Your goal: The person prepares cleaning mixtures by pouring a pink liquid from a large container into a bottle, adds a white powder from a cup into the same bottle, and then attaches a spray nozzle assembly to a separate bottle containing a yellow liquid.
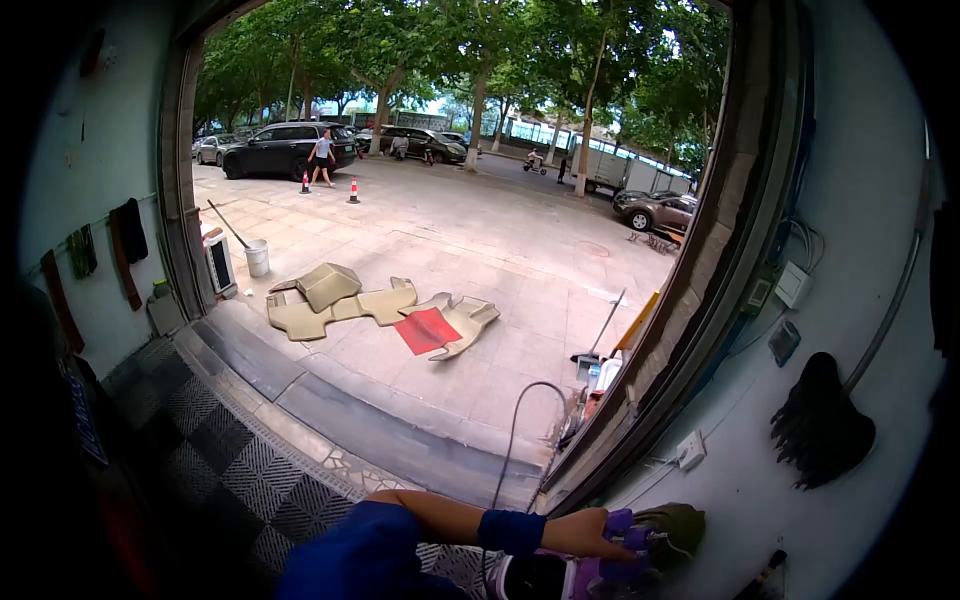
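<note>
At the bottom, my left forearm reaches across to the right, with a blue band at the wrist. My left hand (580,533) is closed over a purple thing (622,535), whose kind I cannot make out. Against it lies an olive-green, shaggy bundle (675,530). Just under the wrist is a dark thing with a pink-and-white edge (570,578), partly cut off by the frame. I cannot make out my right hand. A black hose (512,440) loops up beside my wrist.
Beyond the doorway sill (370,415) lie tan moulded mats (365,305) and a red sheet (428,330). A white bucket (257,260) stands left. A broom (603,335) leans right; a black mop head (825,425) hangs on the wall. A person (321,158) walks near parked cars.
</note>
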Demonstrator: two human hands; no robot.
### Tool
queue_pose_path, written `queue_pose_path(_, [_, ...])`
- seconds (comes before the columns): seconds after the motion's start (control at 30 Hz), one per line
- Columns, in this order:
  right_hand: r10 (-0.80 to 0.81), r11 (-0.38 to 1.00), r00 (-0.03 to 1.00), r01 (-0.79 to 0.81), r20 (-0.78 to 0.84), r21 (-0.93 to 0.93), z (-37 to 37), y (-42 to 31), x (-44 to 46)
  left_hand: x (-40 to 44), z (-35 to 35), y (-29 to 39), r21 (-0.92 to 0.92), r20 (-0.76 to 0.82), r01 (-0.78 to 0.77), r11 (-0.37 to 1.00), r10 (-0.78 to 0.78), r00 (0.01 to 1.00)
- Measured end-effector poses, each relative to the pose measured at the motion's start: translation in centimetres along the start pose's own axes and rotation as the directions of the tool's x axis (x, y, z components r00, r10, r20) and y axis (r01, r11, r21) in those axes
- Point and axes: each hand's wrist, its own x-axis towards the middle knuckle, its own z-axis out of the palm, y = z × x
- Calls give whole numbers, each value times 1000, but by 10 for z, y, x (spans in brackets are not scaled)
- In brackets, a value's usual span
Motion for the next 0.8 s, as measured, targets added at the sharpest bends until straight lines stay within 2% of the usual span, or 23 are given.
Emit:
queue_pose_path(0.07, [-19,1000,1000,18,-16,-15,-3,1,1,1,3,-10,-104,14,30,994,-29,999])
queue_pose_path(0.2, [-53,998,998,51,-38,-49,-10,-1,0,-3,0,-2,12,-35,0,1000,1,999])
queue_pose_path(0.23, [-59,997,998,57,-38,-53,-13,-1,-1,-3,0,0,30,-23,61,998,-61,998])
queue_pose_path(0.33, [-70,994,997,66,-35,-86,-17,-5,-5,-4,8,-2,1,-114,-124,992,124,986])
queue_pose_path(0.37, [-64,994,997,60,-38,-95,-19,-7,-5,-6,8,1,-21,-115,-115,993,112,987])
queue_pose_path(0.43, [-70,992,997,65,-42,-108,-24,-6,-7,-9,5,9,174,-86,-89,981,105,991])
queue_pose_path(0.47, [-72,991,996,67,-43,-118,-25,-7,-8,-10,5,9,162,-85,-85,983,100,991])
queue_pose_path(0.53, [-87,988,995,80,-45,-132,-30,-8,-11,-11,3,10,160,-73,-181,970,194,978])
queue_pose_path(0.67, [-124,979,991,113,-54,-170,-41,-11,-20,-16,2,19,185,-34,-156,970,165,986])
queue_pose_path(0.73, [-163,967,985,149,-54,-204,-46,-12,-27,-11,6,11,152,-12,-174,973,178,984])
queue_pose_path(0.8, [-232,945,972,217,-36,-246,-51,-12,-35,-7,8,16,-25,-76,-158,987,156,985])
